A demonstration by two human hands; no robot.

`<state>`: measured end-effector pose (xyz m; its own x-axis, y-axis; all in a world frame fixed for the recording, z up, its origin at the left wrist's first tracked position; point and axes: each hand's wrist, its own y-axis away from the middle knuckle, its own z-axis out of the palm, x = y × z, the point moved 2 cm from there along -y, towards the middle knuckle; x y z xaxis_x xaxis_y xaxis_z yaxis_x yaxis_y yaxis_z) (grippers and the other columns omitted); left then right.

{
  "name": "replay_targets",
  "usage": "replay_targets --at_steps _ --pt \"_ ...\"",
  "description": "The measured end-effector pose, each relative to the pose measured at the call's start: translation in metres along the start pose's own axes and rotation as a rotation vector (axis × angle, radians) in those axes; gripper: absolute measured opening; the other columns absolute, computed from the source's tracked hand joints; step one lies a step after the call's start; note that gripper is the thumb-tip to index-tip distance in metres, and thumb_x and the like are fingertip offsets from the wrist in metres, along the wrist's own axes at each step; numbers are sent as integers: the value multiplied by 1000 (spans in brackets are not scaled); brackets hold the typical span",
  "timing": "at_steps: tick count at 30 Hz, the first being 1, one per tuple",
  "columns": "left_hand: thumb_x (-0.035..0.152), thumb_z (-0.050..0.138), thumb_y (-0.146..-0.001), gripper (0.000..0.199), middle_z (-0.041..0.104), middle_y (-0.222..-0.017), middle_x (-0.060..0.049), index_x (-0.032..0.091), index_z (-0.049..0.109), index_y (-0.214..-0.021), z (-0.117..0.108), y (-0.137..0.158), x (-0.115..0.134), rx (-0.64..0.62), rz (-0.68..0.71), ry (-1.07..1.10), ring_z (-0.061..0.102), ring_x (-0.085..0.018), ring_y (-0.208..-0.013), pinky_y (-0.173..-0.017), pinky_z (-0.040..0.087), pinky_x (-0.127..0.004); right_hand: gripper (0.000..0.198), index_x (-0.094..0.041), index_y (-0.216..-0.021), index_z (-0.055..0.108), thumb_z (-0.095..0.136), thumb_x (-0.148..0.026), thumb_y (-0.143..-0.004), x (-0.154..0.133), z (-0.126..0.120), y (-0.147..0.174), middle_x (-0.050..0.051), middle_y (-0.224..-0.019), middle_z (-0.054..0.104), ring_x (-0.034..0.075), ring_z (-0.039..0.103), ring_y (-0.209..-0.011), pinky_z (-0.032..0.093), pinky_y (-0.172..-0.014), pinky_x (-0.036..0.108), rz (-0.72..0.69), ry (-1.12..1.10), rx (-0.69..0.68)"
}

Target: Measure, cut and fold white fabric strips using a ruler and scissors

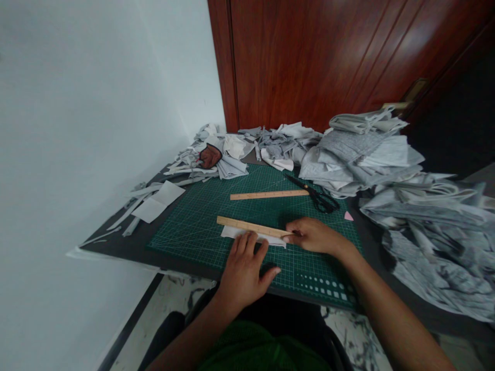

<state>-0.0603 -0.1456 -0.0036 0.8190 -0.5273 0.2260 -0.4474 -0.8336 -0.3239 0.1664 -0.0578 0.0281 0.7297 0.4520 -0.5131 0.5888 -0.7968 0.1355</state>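
A wooden ruler (pixel 247 224) lies slantwise along the upper edge of a white fabric strip (pixel 231 233) on the green cutting mat (pixel 193 221). My right hand (pixel 311 234) pinches the ruler's right end between thumb and fingers. With fingers stretched out, my left hand (pixel 247 265) presses flat on the strip, its fingertips at the ruler's lower edge. Farther up the mat rests a second wooden ruler (pixel 266 195). Black scissors (pixel 320 198) lie at that ruler's right end, blades partly over it. A small pink piece (pixel 348 216), perhaps tailor's chalk, is near the mat's right edge.
Large stacks of grey fabric (pixel 359 154) crowd the right side. Fabric scraps (pixel 286 141) run along the back. At the left are a folded white piece (pixel 158 201), thin strips and a brown, dark-edged piece (pixel 210 156). A white wall and a wooden door (pixel 309 62) bound the table.
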Motion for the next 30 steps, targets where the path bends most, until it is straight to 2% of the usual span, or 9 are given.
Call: replay_targets --at_steps 3,6,10,14,18,22,25,28,30 --pt "53 65 -95 55 54 -141 -17 19 57 -137 0 -1 1 -2 0 -5 47 -40 -135 -116 40 -62 37 -22 -69 54 54 -45 -99 5 2 -2 -5 -63 51 15 51 -61 31 -58 26 -30 -125 12" --pt "53 66 -95 54 54 -140 -16 20 57 -137 1 -1 0 14 -4 3 47 -40 -135 -116 39 -62 39 -22 -72 55 51 -49 -100 10 -1 -1 -5 -66 50 16 51 -63 32 -59 26 -3 -159 83" --pt "54 68 -92 56 54 -141 -17 20 57 -136 1 0 0 25 -2 17 46 -41 -136 -116 39 -64 41 -23 -72 53 47 -51 -101 14 -6 0 -4 -66 53 17 52 -64 33 -61 27 88 -74 183" --pt "53 69 -93 55 54 -141 -17 19 57 -134 0 0 0 19 -1 7 46 -41 -136 -116 39 -64 39 -23 -73 57 49 -48 -101 17 -5 -2 -3 -67 57 17 56 -65 33 -60 27 102 -8 154" --pt "51 71 -91 53 54 -140 -17 20 58 -132 -1 -1 0 28 7 20 47 -41 -136 -116 40 -65 33 -22 -78 61 54 -46 -100 18 -6 -3 0 -72 65 17 61 -67 32 -60 27 181 155 151" --pt "48 73 -90 50 54 -139 -16 20 58 -130 0 -2 -2 48 26 51 46 -40 -138 -118 39 -65 39 -22 -86 62 49 -55 -103 19 -11 -2 4 -84 73 19 66 -76 35 -63 28 248 284 206" --pt "45 74 -89 49 52 -142 -16 19 58 -127 -1 -3 -4 40 40 64 44 -39 -142 -122 35 -64 39 -21 -94 63 38 -48 -109 21 -11 -2 8 -97 75 21 69 -87 37 -69 28 281 369 253" --pt "44 74 -89 45 50 -144 -17 19 59 -122 -2 -6 -5 14 60 71 41 -39 -145 -124 32 -64 30 -21 -99 63 41 -38 -109 22 -9 -4 9 -105 74 22 70 -91 38 -70 28 298 411 275" --pt "44 75 -88 43 50 -142 -17 18 60 -119 -4 -8 -6 -15 73 80 41 -39 -145 -125 31 -64 27 -21 -101 64 45 -39 -107 22 -10 -4 9 -106 73 23 69 -92 40 -71 29 305 436 298"
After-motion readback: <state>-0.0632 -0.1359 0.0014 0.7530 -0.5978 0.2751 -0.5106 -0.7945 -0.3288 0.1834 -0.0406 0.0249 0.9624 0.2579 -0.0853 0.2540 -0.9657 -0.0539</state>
